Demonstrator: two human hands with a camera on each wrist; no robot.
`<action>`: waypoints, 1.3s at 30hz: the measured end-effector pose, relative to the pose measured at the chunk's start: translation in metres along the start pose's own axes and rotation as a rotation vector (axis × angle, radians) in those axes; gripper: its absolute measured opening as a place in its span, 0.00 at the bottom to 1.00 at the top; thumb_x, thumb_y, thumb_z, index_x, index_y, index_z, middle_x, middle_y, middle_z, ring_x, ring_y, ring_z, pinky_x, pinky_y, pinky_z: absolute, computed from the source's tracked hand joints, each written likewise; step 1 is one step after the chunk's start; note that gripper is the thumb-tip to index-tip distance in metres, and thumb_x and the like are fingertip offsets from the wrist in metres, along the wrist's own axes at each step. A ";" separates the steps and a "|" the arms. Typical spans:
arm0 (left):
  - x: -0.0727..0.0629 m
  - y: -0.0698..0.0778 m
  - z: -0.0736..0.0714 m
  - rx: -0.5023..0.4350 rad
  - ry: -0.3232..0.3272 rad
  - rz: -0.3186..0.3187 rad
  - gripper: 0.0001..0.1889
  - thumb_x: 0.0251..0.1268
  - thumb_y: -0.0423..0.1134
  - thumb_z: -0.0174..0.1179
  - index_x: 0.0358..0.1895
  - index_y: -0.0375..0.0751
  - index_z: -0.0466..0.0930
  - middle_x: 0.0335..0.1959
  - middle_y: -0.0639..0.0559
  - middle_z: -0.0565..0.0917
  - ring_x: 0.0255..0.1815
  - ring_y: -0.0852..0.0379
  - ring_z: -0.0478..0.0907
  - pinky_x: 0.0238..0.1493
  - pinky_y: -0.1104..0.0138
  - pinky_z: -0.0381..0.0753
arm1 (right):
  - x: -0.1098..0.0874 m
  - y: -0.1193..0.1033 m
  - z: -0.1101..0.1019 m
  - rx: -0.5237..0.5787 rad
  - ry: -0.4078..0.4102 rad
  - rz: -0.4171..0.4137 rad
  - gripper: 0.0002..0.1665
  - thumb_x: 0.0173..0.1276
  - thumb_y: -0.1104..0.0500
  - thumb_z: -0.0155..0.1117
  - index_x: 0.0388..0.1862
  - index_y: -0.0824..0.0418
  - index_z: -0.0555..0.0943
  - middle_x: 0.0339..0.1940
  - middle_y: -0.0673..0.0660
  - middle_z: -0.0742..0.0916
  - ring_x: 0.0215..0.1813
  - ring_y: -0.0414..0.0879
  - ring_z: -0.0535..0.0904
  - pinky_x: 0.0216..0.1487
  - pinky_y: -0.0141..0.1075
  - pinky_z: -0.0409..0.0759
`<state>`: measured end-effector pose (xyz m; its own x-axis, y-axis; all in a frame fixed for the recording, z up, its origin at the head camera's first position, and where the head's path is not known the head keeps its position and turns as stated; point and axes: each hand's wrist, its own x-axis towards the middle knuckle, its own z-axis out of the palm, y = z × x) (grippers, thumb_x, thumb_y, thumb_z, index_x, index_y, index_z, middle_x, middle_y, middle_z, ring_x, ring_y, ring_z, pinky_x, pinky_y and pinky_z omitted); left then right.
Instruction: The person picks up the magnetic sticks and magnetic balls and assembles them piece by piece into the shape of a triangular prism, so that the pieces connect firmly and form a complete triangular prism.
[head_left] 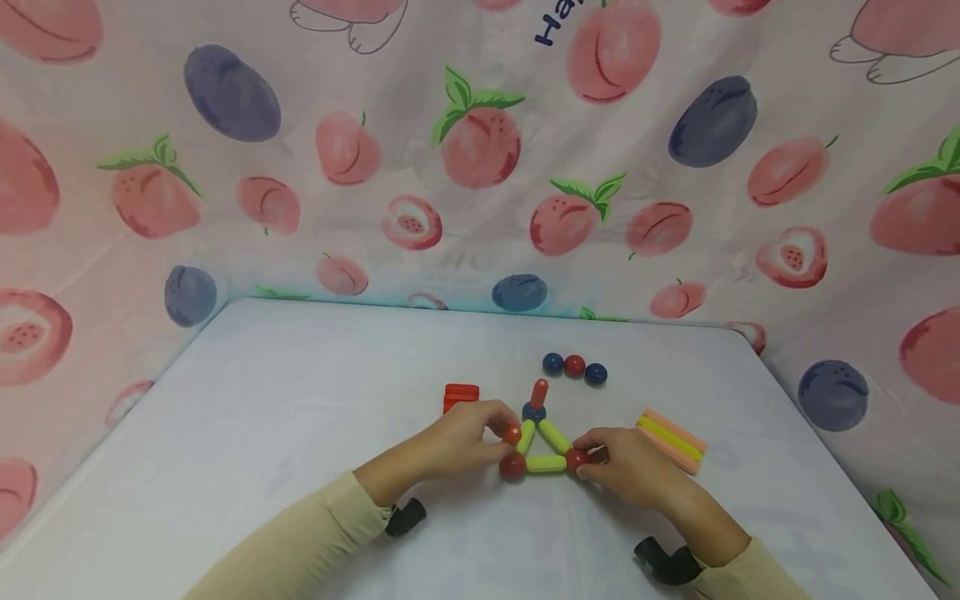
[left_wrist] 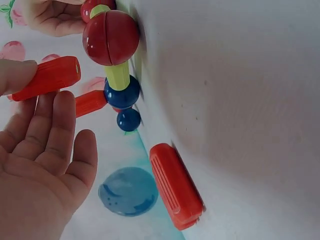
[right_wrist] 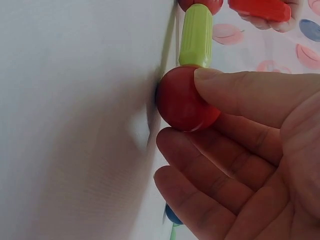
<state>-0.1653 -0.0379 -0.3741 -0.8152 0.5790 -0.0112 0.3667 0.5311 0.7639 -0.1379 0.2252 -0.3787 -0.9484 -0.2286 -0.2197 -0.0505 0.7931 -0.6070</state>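
Currently, the left hand [head_left: 465,437] pinches a bright red ribbed plastic rod [left_wrist: 50,77] between thumb and fingers, holding it just above the near-left glossy red ball [head_left: 513,467] with a gap between them. The right hand [head_left: 626,462] pinches the near-right glossy red ball [right_wrist: 182,97], its thumb pressed on the side. These two balls and a dark blue ball [head_left: 533,412] at the far corner are joined by three yellow-green ribbed rods [head_left: 546,464] into a triangle resting on the white counter [head_left: 315,367]. Out of the blue ball, another red rod [head_left: 539,392] stands up on its own.

Left of the triangle, partly behind the left hand, lies a group of short red rods [head_left: 461,390]. On the far side, a loose row runs left to right: a blue ball [head_left: 552,363], a red ball [head_left: 574,366] and a second blue ball [head_left: 596,374]. To the right, beyond the right hand, a yellow rod [head_left: 670,438] lies between two pale orange rods [head_left: 677,428], side by side at a slant.
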 end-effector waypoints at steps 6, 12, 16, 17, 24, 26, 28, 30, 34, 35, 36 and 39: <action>0.003 -0.001 0.005 -0.029 -0.001 -0.037 0.12 0.64 0.37 0.67 0.48 0.50 0.80 0.40 0.62 0.82 0.45 0.61 0.78 0.44 0.69 0.80 | 0.000 0.000 0.000 -0.005 0.000 -0.002 0.17 0.62 0.61 0.74 0.51 0.60 0.86 0.39 0.48 0.87 0.42 0.43 0.82 0.47 0.42 0.83; 0.004 0.000 0.007 -0.036 -0.002 -0.055 0.12 0.64 0.37 0.67 0.49 0.50 0.80 0.41 0.63 0.82 0.43 0.62 0.78 0.42 0.70 0.80 | 0.000 0.000 0.000 -0.003 0.003 -0.010 0.16 0.63 0.61 0.74 0.50 0.60 0.86 0.39 0.48 0.87 0.41 0.43 0.82 0.47 0.41 0.84; 0.004 0.003 0.006 -0.007 0.017 -0.043 0.13 0.65 0.36 0.67 0.50 0.47 0.80 0.41 0.61 0.82 0.44 0.61 0.78 0.41 0.71 0.80 | 0.001 -0.001 0.001 -0.023 0.010 -0.013 0.16 0.62 0.59 0.75 0.50 0.58 0.86 0.38 0.47 0.87 0.41 0.42 0.82 0.46 0.41 0.84; 0.004 0.003 0.006 -0.002 0.024 -0.042 0.13 0.65 0.35 0.67 0.51 0.46 0.80 0.41 0.60 0.83 0.44 0.61 0.78 0.41 0.71 0.80 | 0.002 -0.001 0.001 -0.028 0.010 -0.013 0.17 0.62 0.59 0.75 0.50 0.58 0.86 0.39 0.47 0.87 0.41 0.42 0.81 0.46 0.41 0.84; 0.002 0.002 0.004 -0.004 0.076 -0.042 0.14 0.65 0.35 0.67 0.52 0.41 0.81 0.40 0.59 0.82 0.43 0.60 0.79 0.41 0.71 0.81 | 0.004 -0.005 0.005 -0.013 0.007 -0.017 0.17 0.61 0.56 0.77 0.49 0.56 0.87 0.38 0.46 0.86 0.41 0.42 0.81 0.46 0.40 0.84; 0.001 0.001 0.004 -0.010 0.090 -0.037 0.14 0.64 0.36 0.68 0.52 0.41 0.81 0.39 0.59 0.82 0.42 0.60 0.79 0.41 0.70 0.81 | 0.005 -0.005 0.006 -0.010 0.006 -0.023 0.17 0.61 0.56 0.77 0.49 0.56 0.87 0.38 0.46 0.86 0.41 0.42 0.81 0.46 0.40 0.84; 0.000 -0.001 0.005 -0.016 0.103 -0.034 0.14 0.64 0.37 0.69 0.51 0.41 0.81 0.39 0.59 0.82 0.41 0.60 0.79 0.40 0.70 0.81 | 0.005 -0.005 0.008 -0.013 0.007 -0.024 0.16 0.61 0.57 0.76 0.48 0.55 0.87 0.38 0.45 0.86 0.41 0.42 0.81 0.46 0.40 0.84; 0.000 -0.002 0.005 -0.021 0.115 -0.039 0.13 0.64 0.37 0.69 0.50 0.42 0.82 0.38 0.59 0.83 0.40 0.60 0.79 0.39 0.71 0.81 | 0.006 -0.005 0.009 -0.017 0.008 -0.014 0.16 0.61 0.57 0.76 0.48 0.54 0.87 0.38 0.45 0.86 0.42 0.41 0.81 0.47 0.40 0.83; -0.001 -0.003 0.006 -0.022 0.141 -0.042 0.12 0.63 0.36 0.70 0.49 0.43 0.83 0.38 0.58 0.84 0.38 0.60 0.80 0.37 0.71 0.81 | 0.009 -0.004 0.008 -0.025 -0.003 0.003 0.17 0.61 0.55 0.77 0.49 0.53 0.86 0.39 0.45 0.86 0.44 0.42 0.81 0.49 0.42 0.83; -0.001 -0.003 0.006 -0.018 0.144 -0.039 0.12 0.63 0.36 0.70 0.48 0.43 0.83 0.38 0.58 0.84 0.38 0.60 0.80 0.38 0.72 0.81 | 0.009 -0.003 0.006 -0.026 -0.008 0.007 0.18 0.60 0.54 0.77 0.50 0.53 0.86 0.39 0.45 0.86 0.44 0.42 0.82 0.50 0.42 0.83; -0.001 -0.003 0.006 -0.012 0.145 -0.034 0.12 0.63 0.36 0.70 0.48 0.43 0.83 0.37 0.58 0.84 0.38 0.60 0.80 0.38 0.71 0.81 | 0.009 -0.003 0.003 -0.027 -0.010 0.003 0.19 0.61 0.53 0.77 0.51 0.54 0.86 0.41 0.45 0.86 0.46 0.43 0.82 0.51 0.43 0.82; -0.001 -0.002 0.007 0.003 0.144 -0.025 0.12 0.63 0.36 0.70 0.47 0.43 0.83 0.37 0.59 0.84 0.39 0.62 0.80 0.41 0.72 0.80 | 0.010 -0.001 -0.008 -0.043 -0.005 -0.014 0.23 0.63 0.50 0.75 0.55 0.56 0.84 0.46 0.49 0.86 0.50 0.47 0.82 0.52 0.46 0.82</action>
<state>-0.1618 -0.0349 -0.3800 -0.8796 0.4715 0.0627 0.3471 0.5461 0.7625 -0.1499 0.2264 -0.3739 -0.9458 -0.2427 -0.2158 -0.0771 0.8133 -0.5767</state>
